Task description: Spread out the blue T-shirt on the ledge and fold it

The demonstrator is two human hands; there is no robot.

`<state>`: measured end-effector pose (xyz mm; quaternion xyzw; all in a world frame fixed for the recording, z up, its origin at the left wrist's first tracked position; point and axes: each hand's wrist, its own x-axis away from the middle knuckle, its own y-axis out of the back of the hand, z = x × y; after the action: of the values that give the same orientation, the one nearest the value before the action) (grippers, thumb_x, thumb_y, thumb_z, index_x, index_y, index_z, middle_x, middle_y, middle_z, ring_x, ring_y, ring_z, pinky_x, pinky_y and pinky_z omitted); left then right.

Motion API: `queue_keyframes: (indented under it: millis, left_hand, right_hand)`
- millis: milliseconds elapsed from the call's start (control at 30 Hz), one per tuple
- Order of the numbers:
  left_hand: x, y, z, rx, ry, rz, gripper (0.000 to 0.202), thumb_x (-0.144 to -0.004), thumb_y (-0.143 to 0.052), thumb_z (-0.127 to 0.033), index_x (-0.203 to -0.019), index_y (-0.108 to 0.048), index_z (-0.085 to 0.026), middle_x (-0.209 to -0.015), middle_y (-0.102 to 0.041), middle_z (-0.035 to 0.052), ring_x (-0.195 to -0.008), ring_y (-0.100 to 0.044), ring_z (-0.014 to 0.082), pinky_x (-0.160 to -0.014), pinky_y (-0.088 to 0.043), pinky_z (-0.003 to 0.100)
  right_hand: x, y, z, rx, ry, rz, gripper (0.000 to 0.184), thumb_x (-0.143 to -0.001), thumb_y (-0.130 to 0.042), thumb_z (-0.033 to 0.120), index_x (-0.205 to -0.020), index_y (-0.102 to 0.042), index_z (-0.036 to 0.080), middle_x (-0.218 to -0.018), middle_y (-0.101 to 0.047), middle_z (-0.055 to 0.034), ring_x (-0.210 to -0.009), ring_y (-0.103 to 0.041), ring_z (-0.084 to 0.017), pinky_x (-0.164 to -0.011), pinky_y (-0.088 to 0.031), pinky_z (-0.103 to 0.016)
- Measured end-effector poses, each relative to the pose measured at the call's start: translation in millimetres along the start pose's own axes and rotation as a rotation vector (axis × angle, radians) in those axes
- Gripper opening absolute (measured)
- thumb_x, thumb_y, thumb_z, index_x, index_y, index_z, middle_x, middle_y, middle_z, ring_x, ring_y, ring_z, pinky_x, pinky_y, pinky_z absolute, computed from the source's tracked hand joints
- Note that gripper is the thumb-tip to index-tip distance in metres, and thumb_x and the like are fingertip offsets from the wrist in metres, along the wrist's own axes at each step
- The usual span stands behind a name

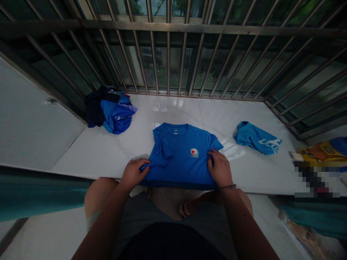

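Lying between the hands, sides pinched: blue T-shirt.

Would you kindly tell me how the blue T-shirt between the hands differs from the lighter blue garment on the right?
The blue T-shirt lies mostly spread out, while the lighter blue garment is gathered into a smaller bundle. The T-shirt bears a small chest badge; the garment shows large white lettering. The left hand and right hand hold the T-shirt's sides; neither touches the garment. Both items lie on the white ledge.
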<state>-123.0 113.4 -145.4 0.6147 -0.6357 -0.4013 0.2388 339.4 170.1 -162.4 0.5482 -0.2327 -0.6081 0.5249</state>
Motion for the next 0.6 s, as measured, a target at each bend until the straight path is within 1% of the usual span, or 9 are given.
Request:
queue_keyframes:
  millis: [67,133,200,267,367,500,600]
  left_hand:
    - [0,2.4,-2,0.057,0.003,0.000,0.023,-0.099,-0.069,-0.041,-0.109,-0.086,-0.030,-0.102,-0.089,0.0019,-0.093,-0.084,0.0257,-0.091,-0.061,0.038]
    - [0,5.2,-4,0.133,0.017,0.001,0.023,-0.099,-0.071,-0.043,-0.109,-0.086,-0.029,-0.094,-0.087,0.0011,-0.085,-0.081,0.0228,-0.082,-0.060,0.034]
    - [0,8.1,-5,0.196,0.038,0.000,0.024,-0.098,-0.073,-0.045,-0.108,-0.087,-0.028,-0.085,-0.083,0.0002,-0.075,-0.077,0.0198,-0.073,-0.057,0.031]
    - [-1,10.6,-6,0.237,0.061,0.000,0.025,-0.097,-0.075,-0.046,-0.107,-0.088,-0.027,-0.077,-0.077,-0.0010,-0.068,-0.070,0.0173,-0.067,-0.053,0.029]
    - [0,13.0,-5,0.312,0.108,0.001,0.029,-0.095,-0.076,-0.049,-0.107,-0.088,-0.025,-0.071,-0.070,-0.0019,-0.065,-0.065,0.0157,-0.065,-0.051,0.027]
    - [2,13.5,-1,0.436,0.193,-0.027,0.034,-0.094,-0.078,-0.053,-0.105,-0.087,-0.023,-0.076,-0.072,0.0005,-0.071,-0.067,0.0167,-0.067,-0.053,0.026]
    - [3,12.8,0,0.478,0.225,-0.057,0.036,-0.092,-0.080,-0.055,-0.102,-0.087,-0.021,-0.078,-0.073,0.0021,-0.073,-0.068,0.0173,-0.068,-0.055,0.027]
  right_hand:
    - [0,0,0,-0.003,0.002,0.001,0.030,-0.108,-0.056,0.026,-0.127,-0.078,0.018,-0.145,-0.079,-0.0191,-0.133,-0.075,-0.037,-0.118,-0.058,-0.058]
    - [0,0,0,-0.008,-0.003,0.004,0.030,-0.108,-0.056,0.026,-0.127,-0.078,0.018,-0.146,-0.079,-0.0193,-0.133,-0.074,-0.038,-0.118,-0.058,-0.058]
    - [0,-1,-1,-0.013,-0.009,0.004,0.030,-0.108,-0.056,0.027,-0.127,-0.078,0.019,-0.146,-0.079,-0.0191,-0.133,-0.074,-0.038,-0.118,-0.058,-0.059]
    - [1,-1,-1,-0.010,-0.011,0.003,0.030,-0.108,-0.057,0.027,-0.127,-0.078,0.019,-0.147,-0.078,-0.0188,-0.133,-0.074,-0.038,-0.118,-0.058,-0.059]
    - [1,-1,-1,0.000,-0.010,0.005,0.030,-0.108,-0.057,0.027,-0.127,-0.078,0.018,-0.146,-0.079,-0.0189,-0.133,-0.074,-0.038,-0.118,-0.058,-0.059]
    - [1,-2,-1,-0.006,-0.008,0.003,0.029,-0.108,-0.057,0.026,-0.127,-0.078,0.018,-0.147,-0.079,-0.0193,-0.134,-0.074,-0.038,-0.118,-0.058,-0.059]
    - [1,-2,-1,-0.004,-0.004,-0.006,0.029,-0.108,-0.058,0.026,-0.126,-0.078,0.018,-0.147,-0.079,-0.0185,-0.133,-0.074,-0.038,-0.118,-0.059,-0.058]
